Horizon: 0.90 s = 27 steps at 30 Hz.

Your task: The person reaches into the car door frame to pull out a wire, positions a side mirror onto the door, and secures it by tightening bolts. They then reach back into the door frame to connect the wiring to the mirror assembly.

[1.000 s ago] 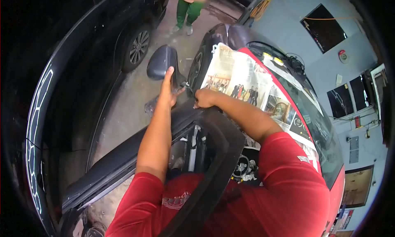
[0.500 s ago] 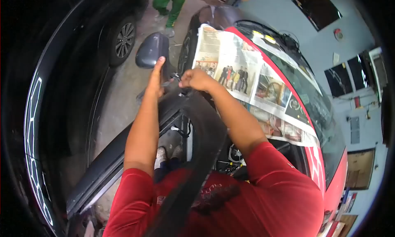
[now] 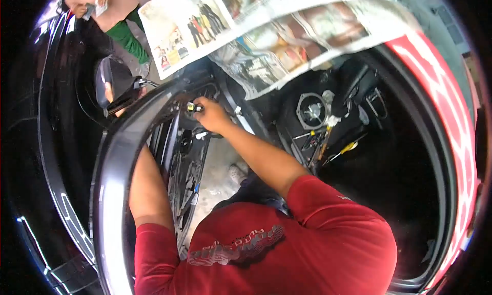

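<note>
My left hand (image 3: 114, 98) holds the dark side mirror (image 3: 115, 77) on the outer side of the car door (image 3: 115, 162), its fingers partly hidden behind the mirror and the door frame. A cable runs from the mirror base toward the door frame. On the inner side of the door, my right hand (image 3: 205, 113) pinches a small connector (image 3: 192, 107) with yellow and white parts, near the front upper corner. Below it the door's inside shows bare metal, wiring and a white clip (image 3: 200, 135).
Newspaper sheets (image 3: 287, 44) cover the red car's (image 3: 435, 75) front. A round speaker (image 3: 311, 111) and several tools, one a yellow screwdriver (image 3: 349, 147), lie inside the car. Another person (image 3: 115, 13) stands at the upper left, beside a black car (image 3: 46, 141).
The view has turned and come closer to the door. My right hand has gone from beside the mirror base to the door's inner side. The speaker and tools now show more fully.
</note>
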### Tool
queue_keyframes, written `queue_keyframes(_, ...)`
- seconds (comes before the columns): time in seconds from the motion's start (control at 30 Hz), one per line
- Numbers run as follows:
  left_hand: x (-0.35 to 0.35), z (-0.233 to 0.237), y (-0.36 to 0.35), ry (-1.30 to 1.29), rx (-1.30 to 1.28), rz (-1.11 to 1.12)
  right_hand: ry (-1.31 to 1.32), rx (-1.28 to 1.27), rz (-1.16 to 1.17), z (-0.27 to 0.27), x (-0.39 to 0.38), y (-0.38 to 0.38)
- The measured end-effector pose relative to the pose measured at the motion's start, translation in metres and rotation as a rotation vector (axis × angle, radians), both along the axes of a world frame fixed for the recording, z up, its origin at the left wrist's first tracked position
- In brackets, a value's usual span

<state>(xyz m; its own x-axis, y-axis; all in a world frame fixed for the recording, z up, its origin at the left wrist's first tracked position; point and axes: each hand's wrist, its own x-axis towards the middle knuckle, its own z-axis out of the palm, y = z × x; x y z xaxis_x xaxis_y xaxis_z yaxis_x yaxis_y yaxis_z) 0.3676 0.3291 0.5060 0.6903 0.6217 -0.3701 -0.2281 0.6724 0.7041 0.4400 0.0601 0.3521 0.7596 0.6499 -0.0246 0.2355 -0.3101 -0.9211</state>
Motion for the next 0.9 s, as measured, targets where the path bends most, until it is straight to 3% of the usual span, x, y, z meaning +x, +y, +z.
queue_keyframes(0.07, 0.012, 0.000, 0.013, 0.039, 0.026, -0.026, -0.026, -0.028, -0.067, -0.008, -0.010, 0.010)
queue_keyframes(0.1, -0.019, 0.011, 0.019, 0.054, 0.037, -0.038, -0.075, -0.067, -0.116, -0.007, -0.012, 0.012)
queue_keyframes(0.13, 0.027, 0.000, 0.022, 0.063, 0.048, -0.050, -0.064, -0.063, -0.130, -0.006, -0.011, 0.013)
queue_keyframes(0.23, 0.038, -0.004, 0.017, 0.096, 0.065, -0.074, 0.061, 0.306, -0.153, -0.014, -0.012, 0.020)
queue_keyframes(0.27, 0.039, -0.005, 0.023, 0.108, 0.071, -0.078, 0.074, 0.306, -0.161, -0.016, -0.012, 0.021)
queue_keyframes(0.37, 0.009, -0.002, 0.048, 0.123, 0.098, -0.081, 0.495, 0.435, -0.142, -0.031, -0.006, 0.030)
queue_keyframes(0.5, 0.040, -0.010, 0.079, 0.151, 0.128, -0.098, 0.637, 0.489, -0.147, -0.021, -0.011, 0.018)
queue_keyframes(0.63, 0.036, -0.009, 0.056, 0.179, 0.152, -0.099, 0.686, 0.486, -0.117, -0.005, -0.013, 0.006)
queue_keyframes(0.7, 0.008, -0.005, 0.054, 0.187, 0.160, -0.098, 0.606, 0.670, -0.228, -0.006, -0.006, 0.006)
queue_keyframes(0.73, 0.042, -0.009, 0.072, 0.194, 0.163, -0.095, 0.614, 0.667, -0.229, 0.002, -0.008, 0.001)
queue_keyframes(0.8, 0.004, -0.008, 0.044, 0.207, 0.172, -0.085, 0.238, 0.463, -0.184, 0.024, -0.013, -0.010)
queue_keyframes(0.9, 0.003, -0.008, 0.045, 0.213, 0.198, -0.062, 0.158, 0.401, -0.146, 0.018, -0.007, -0.010)
